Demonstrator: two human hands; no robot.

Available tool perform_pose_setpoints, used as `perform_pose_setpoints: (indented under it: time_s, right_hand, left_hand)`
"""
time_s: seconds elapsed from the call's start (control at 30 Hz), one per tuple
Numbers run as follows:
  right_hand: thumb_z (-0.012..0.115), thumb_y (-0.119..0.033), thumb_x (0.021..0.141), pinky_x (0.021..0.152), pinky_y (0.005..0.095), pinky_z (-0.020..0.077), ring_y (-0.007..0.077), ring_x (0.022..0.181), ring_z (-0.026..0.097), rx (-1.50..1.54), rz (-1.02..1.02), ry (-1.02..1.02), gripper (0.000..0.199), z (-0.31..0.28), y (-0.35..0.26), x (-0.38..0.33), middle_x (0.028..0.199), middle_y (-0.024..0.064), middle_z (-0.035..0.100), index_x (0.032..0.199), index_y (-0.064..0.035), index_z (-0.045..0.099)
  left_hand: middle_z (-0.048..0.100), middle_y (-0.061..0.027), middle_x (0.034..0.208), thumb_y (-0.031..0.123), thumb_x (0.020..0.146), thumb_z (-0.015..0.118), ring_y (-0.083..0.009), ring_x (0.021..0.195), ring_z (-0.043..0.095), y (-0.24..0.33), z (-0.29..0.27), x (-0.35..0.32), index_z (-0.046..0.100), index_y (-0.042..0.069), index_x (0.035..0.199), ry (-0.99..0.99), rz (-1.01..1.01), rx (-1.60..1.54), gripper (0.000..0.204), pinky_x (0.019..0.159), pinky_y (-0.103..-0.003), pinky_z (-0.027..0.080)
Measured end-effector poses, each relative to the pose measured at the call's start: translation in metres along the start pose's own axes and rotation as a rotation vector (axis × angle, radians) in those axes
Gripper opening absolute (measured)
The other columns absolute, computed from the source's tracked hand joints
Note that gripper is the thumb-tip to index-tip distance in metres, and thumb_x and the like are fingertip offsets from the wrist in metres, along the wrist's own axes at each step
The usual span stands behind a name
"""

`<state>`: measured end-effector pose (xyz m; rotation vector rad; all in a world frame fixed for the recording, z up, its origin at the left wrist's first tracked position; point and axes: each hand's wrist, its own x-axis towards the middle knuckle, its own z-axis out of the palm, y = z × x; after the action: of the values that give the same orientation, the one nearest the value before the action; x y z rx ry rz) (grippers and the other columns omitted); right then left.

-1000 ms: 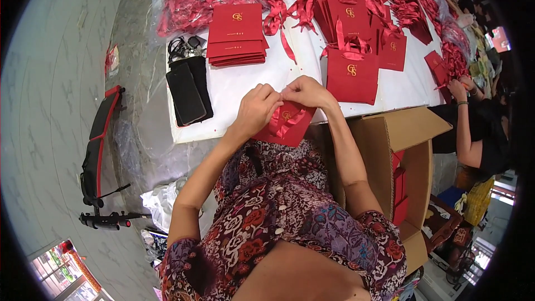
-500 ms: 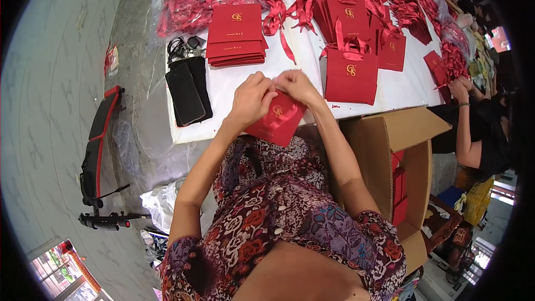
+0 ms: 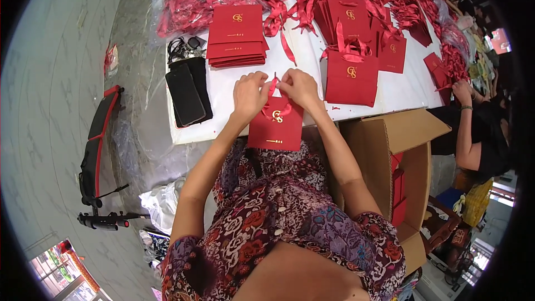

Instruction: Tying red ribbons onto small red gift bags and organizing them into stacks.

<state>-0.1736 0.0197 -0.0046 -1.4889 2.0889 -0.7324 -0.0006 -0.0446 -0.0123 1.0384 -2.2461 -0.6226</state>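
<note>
From my distant seat I see a flat, rectangular red bag (image 3: 276, 136) at the white table's (image 3: 223, 86) near edge. Above that edge, the left hand (image 3: 249, 93) and right hand (image 3: 301, 88), slightly apart, each pinch its glossy, looping ribbon (image 3: 272, 87).

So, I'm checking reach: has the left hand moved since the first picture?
Yes, forward: the left hand is closer to the red stack at the left of the table.

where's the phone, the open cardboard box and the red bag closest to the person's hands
phone (image 3: 186, 93), head view: middle of its dark face
cardboard box (image 3: 369, 156), head view: brown panel left of its opening
red bag (image 3: 276, 131), head view: lower half of its front
</note>
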Motion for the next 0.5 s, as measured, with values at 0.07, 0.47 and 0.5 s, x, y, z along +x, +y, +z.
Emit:
perform_pose_setpoints:
  time_s: [0.07, 0.47, 0.5]
  right_hand:
    - [0.074, -0.027, 0.083, 0.069, 0.0435, 0.0513, 0.033, 0.077, 0.067, -0.022, -0.082, 0.092, 0.025, 0.008, 0.004, 0.0, 0.08, 0.0141, 0.068, 0.08, -0.0033, 0.066]
    - [0.068, -0.022, 0.091, 0.06, 0.0294, 0.0479, 0.013, 0.064, 0.06, 0.677, 0.036, -0.036, 0.022, 0.027, 0.032, 0.01, 0.076, 0.0063, 0.066, 0.092, -0.001, 0.065]
    - [0.067, -0.02, 0.093, 0.06, 0.027, 0.047, 0.0102, 0.065, 0.058, 0.854, 0.027, -0.113, 0.019, 0.027, 0.031, 0.011, 0.076, 0.0043, 0.064, 0.095, -0.0013, 0.064]
  left_hand:
    - [0.068, -0.0107, 0.082, 0.021, 0.086, 0.069, -0.0299, 0.083, 0.063, 0.002, 0.013, 0.005, 0.069, 0.006, 0.095, -0.041, -0.016, 0.02, 0.017, 0.074, -0.042, 0.047]
    - [0.068, -0.004, 0.069, 0.014, 0.088, 0.07, -0.0111, 0.06, 0.061, 0.011, 0.024, 0.004, 0.072, 0.004, 0.091, -0.057, -0.361, -0.453, 0.011, 0.059, -0.028, 0.049]
    - [0.067, -0.0025, 0.068, 0.013, 0.089, 0.07, -0.0089, 0.061, 0.06, 0.011, 0.023, 0.004, 0.072, 0.003, 0.092, -0.076, -0.394, -0.526, 0.011, 0.061, -0.026, 0.049]
